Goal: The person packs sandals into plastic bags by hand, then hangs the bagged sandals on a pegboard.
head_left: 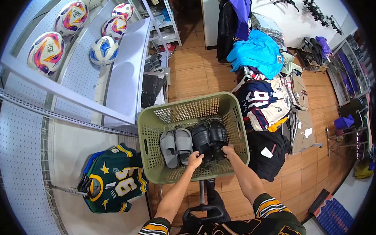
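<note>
An olive-green perforated plastic basket (198, 175) stands in front of me. Inside it a pair of grey slide sandals (183, 141) lies side by side on the left. Right of them sits a pair of black slide sandals (217, 135), with ridged straps. My left hand (195, 160) reaches over the near rim, fingers closed at the near end of the left black slide. My right hand (228, 151) is closed at the near end of the right black slide. Its fingertips are partly hidden.
Shelves at left hold several footballs (104, 51). Green jerseys (115, 180) hang below them. On the right are a blue shirt (256, 53), a navy-and-cream jersey (264, 100) and black folded clothing (268, 152). A black handle (203, 212) is near my body. Wooden-look floor (190, 67) lies beyond the basket.
</note>
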`<state>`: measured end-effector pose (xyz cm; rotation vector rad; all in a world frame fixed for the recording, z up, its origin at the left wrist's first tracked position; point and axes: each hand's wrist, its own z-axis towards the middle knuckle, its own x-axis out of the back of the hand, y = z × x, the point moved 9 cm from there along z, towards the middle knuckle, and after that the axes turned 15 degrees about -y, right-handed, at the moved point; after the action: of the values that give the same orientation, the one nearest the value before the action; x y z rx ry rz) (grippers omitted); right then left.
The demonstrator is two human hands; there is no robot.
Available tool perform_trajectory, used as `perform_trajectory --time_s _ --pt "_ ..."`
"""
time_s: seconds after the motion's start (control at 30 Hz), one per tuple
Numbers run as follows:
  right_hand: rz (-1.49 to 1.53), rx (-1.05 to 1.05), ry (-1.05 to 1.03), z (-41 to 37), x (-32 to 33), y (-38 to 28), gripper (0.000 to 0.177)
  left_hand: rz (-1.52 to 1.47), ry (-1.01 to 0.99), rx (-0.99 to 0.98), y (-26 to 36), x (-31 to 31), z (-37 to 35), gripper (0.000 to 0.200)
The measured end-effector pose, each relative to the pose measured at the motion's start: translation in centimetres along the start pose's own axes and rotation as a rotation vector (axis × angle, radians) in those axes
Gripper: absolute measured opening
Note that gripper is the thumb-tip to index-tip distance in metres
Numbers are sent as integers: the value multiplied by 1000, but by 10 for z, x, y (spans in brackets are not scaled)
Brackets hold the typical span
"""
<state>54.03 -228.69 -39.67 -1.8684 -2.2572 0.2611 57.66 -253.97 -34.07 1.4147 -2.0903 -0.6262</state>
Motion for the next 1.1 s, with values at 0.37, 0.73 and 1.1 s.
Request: perform_trajectory --time_s 0.37,0.73,1.1 --pt "-163 -68 107 -6 -5 -22 68 -188 -48 186 -5 -11 20 92" --pt "-117 136 159 -43 14 -35 51 -449 21 -8 -2 -4 9 83" --pt "-240 903 290 -239 -39 -97 25 -360 253 -672 125 62 -194 101"
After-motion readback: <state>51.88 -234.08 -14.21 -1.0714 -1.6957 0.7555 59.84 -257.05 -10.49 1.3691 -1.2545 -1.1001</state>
